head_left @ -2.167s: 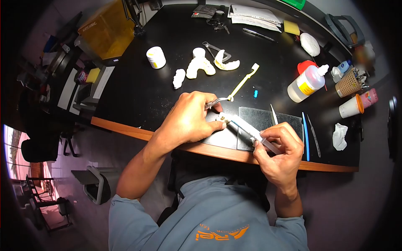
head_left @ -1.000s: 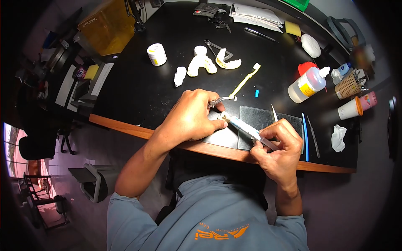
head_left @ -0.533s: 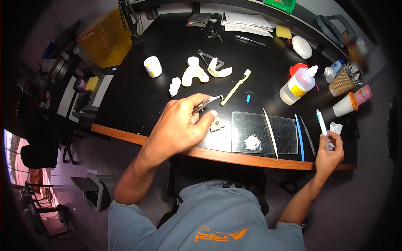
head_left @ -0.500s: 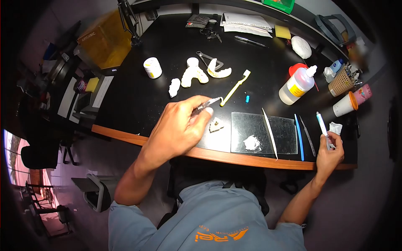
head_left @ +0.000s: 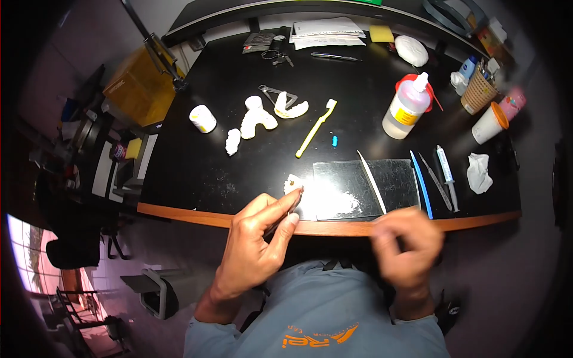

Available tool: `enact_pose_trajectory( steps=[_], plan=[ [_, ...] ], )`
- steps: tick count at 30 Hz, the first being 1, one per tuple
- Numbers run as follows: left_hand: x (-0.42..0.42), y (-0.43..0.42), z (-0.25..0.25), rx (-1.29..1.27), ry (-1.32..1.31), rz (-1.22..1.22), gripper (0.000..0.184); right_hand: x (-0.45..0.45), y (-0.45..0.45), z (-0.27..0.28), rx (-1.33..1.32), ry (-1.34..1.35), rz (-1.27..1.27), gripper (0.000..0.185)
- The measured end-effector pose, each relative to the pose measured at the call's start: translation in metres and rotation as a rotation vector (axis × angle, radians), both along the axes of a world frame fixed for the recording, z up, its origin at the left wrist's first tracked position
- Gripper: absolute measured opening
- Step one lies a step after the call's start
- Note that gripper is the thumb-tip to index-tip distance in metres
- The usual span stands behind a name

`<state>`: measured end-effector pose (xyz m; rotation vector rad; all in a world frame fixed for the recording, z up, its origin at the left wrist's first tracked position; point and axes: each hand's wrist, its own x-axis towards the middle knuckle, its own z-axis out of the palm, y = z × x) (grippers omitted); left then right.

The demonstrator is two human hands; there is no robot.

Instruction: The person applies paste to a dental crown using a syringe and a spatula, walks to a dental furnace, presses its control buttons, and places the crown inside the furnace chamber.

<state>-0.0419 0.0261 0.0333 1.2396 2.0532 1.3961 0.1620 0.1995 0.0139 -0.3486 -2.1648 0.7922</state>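
Note:
My left hand point(head_left: 259, 241) is closed on a dark metal tool point(head_left: 286, 215), held near the desk's front edge. Just beyond its fingertips lies a small pale piece with a dark spot point(head_left: 292, 184). My right hand point(head_left: 409, 244) is blurred at the front edge, its fingers curled; what it holds, if anything, does not show. Left of centre, a glass slab point(head_left: 391, 176) bears white paste point(head_left: 348, 203) and a pale pointed stick point(head_left: 371, 182). To its right lie a blue stick point(head_left: 421, 184), a metal instrument point(head_left: 436, 182) and a syringe point(head_left: 446, 173).
White dental models point(head_left: 258, 119), a white jar point(head_left: 203, 119), a caliper point(head_left: 267, 92) and a yellow toothbrush point(head_left: 314, 130) lie farther back. A clear bottle point(head_left: 406, 110), a cup point(head_left: 489, 123), crumpled tissue point(head_left: 478, 173) and a wicker holder point(head_left: 477, 92) stand or lie right.
The syringe has left my right hand and lies on the desk. My right hand has moved left to the front edge. My left hand has drawn back toward me with its tool. The view has shifted.

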Motion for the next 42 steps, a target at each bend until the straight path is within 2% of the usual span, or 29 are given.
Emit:
enact_pose_trajectory(
  steps=[2, 9, 11, 13, 15, 17, 20, 21, 22, 23, 24, 26, 28, 31, 34, 37, 40, 42],
  plan=[
    [0.005, 0.001, -0.008, 0.022, -0.013, -0.033, 0.038, -0.021, -0.033, -0.013, -0.128, 0.004, 0.173, 0.01],
    [0.018, -0.001, -0.015, 0.046, -0.12, -0.017, 0.041, -0.048, -0.07, -0.038, -0.271, -0.013, 0.279, 0.017],
    [0.023, -0.001, -0.023, 0.108, -0.082, -0.013, 0.041, -0.051, -0.074, -0.038, -0.308, 0.016, 0.294, 0.019],
    [0.025, -0.001, -0.034, 0.203, -0.011, -0.06, 0.039, -0.052, -0.078, -0.042, -0.483, 0.028, 0.31, 0.02],
    [0.035, -0.001, -0.037, 0.223, -0.104, -0.037, 0.039, -0.051, -0.08, -0.044, -0.655, 0.018, 0.295, 0.021],
    [0.045, 0.001, -0.044, 0.276, -0.169, -0.018, 0.039, -0.052, -0.079, -0.056, -0.668, 0.042, 0.274, 0.02],
    [0.05, 0.004, -0.051, 0.343, -0.093, -0.007, 0.039, -0.049, -0.075, -0.061, -0.652, 0.041, 0.232, 0.019],
    [0.047, 0.001, -0.047, 0.283, -0.032, -0.022, 0.041, -0.048, -0.073, -0.057, -0.655, 0.038, 0.224, 0.019],
    [0.043, 0.0, -0.041, 0.297, -0.084, -0.005, 0.041, -0.047, -0.072, -0.054, -0.658, 0.034, 0.216, 0.019],
    [0.039, 0.002, -0.035, 0.312, -0.136, 0.013, 0.042, -0.054, -0.075, -0.052, -0.781, 0.141, 0.197, 0.018],
    [0.032, 0.003, -0.03, 0.327, -0.188, 0.029, 0.043, -0.044, -0.071, -0.04, -0.966, 0.069, 0.234, 0.02],
    [0.001, 0.004, -0.037, 0.277, 0.158, 0.141, 0.041, -0.036, -0.06, -0.039, -1.153, 0.061, 0.334, 0.021],
    [-0.023, 0.013, -0.033, 0.176, 0.285, 0.215, 0.044, -0.032, -0.051, -0.038, -1.152, 0.051, 0.38, 0.022],
    [-0.041, 0.025, -0.041, 0.116, 0.292, 0.154, 0.057, -0.029, -0.047, -0.034, -1.179, 0.009, 0.365, 0.02],
    [-0.044, 0.032, -0.039, 0.069, 0.318, 0.089, 0.061, -0.027, -0.051, -0.028, -1.154, -0.043, 0.291, 0.018],
    [-0.046, 0.035, -0.039, 0.036, 0.287, 0.081, 0.063, -0.029, -0.059, -0.028, -0.95, -0.02, 0.168, 0.017],
    [-0.046, 0.035, -0.043, 0.032, 0.256, 0.085, 0.062, -0.029, -0.055, -0.033, -0.439, -0.012, 0.076, 0.017],
    [-0.046, 0.035, -0.045, 0.033, 0.254, 0.085, 0.061, -0.032, -0.056, -0.034, -0.308, 0.006, 0.029, 0.02]
  ],
)
